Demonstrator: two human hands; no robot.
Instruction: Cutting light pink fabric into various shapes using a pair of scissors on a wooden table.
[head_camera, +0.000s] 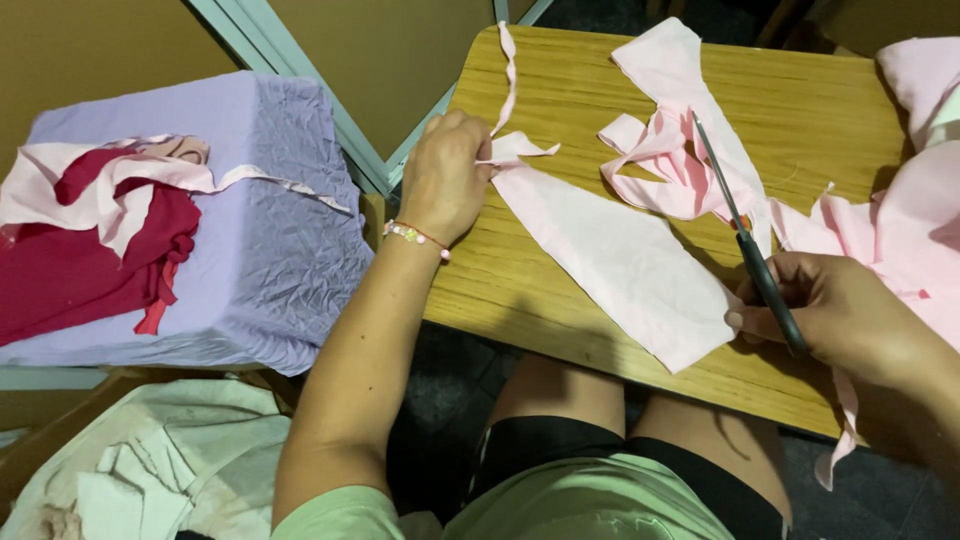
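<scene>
The left hand pins a pale pink fabric strip on the wooden table; the right hand holds scissors, blades apparently closed, over crumpled pink scraps; red cloth lies on a lilac-covered box.

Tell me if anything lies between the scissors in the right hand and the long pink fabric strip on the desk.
Nothing visible does. The right hand holds the scissors beside the pink strip, blades over crumpled pink scraps. The left hand pins the strip's far end.

Wooden desk, long pale pink fabric piece lying flat, pink scraps (crumpled), narrow strip
</scene>
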